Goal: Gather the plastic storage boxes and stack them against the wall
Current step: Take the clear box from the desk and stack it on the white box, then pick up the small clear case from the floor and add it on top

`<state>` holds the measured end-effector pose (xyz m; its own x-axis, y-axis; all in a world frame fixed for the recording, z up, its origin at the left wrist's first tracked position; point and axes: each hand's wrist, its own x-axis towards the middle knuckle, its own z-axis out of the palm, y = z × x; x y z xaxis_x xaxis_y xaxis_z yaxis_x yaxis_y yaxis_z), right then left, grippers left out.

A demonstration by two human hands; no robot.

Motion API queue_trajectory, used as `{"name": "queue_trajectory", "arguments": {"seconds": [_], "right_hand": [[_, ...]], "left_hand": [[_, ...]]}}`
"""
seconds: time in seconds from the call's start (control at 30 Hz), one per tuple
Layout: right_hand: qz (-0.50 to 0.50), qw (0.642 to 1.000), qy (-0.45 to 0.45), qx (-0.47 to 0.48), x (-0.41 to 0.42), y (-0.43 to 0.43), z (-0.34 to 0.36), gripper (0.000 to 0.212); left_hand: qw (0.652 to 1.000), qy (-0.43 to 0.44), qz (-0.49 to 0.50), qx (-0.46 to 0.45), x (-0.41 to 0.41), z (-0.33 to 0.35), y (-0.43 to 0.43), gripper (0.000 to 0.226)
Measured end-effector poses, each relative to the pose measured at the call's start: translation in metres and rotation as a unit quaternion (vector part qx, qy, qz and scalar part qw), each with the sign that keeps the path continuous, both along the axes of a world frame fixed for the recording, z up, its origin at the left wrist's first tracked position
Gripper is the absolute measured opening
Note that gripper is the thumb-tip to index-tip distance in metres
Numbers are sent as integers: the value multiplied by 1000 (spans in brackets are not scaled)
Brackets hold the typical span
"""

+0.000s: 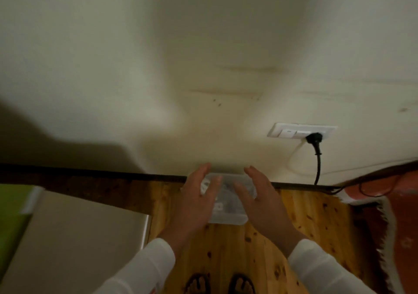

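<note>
A clear plastic storage box [227, 213] with a lid sits on the wooden floor, its far end against the cream wall [158, 79]. Small items show dimly through the lid. My left hand [195, 205] hovers over the box's left side with fingers straight and spread. My right hand [262, 203] does the same over the right side. Neither hand grips the box; whether the palms touch its sides I cannot tell, as the frame is blurred.
A wall socket [302, 131] with a black plug and cable [317, 158] is right of the box. A red rug [389, 203] with a white fringe lies at right. A beige surface [74, 237] stands at left. My sandalled feet [219, 282] stand below.
</note>
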<state>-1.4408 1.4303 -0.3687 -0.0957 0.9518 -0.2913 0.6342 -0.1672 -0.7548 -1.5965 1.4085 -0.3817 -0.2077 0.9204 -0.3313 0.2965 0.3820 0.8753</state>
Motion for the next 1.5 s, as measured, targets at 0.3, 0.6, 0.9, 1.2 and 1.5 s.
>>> {"name": "queue_trajectory", "arguments": {"seconds": [0.3, 0.6, 0.9, 1.2, 1.5], "right_hand": [[-41, 992, 116, 17, -19, -34, 106, 63], [-28, 970, 241, 17, -46, -76, 193, 67], [66, 954, 292, 14, -62, -165, 253, 72], [258, 912, 318, 11, -124, -288, 300, 56], [459, 850, 259, 10, -217, -419, 320, 40]], "left_hand": [[991, -120, 43, 50, -10, 104, -21, 33], [970, -179, 104, 126, -26, 200, -70, 16], [940, -183, 221, 186, -42, 265, -194, 22], [916, -103, 309, 235, -68, 313, -371, 20], [870, 28, 446, 209, -120, 329, -539, 20]]}}
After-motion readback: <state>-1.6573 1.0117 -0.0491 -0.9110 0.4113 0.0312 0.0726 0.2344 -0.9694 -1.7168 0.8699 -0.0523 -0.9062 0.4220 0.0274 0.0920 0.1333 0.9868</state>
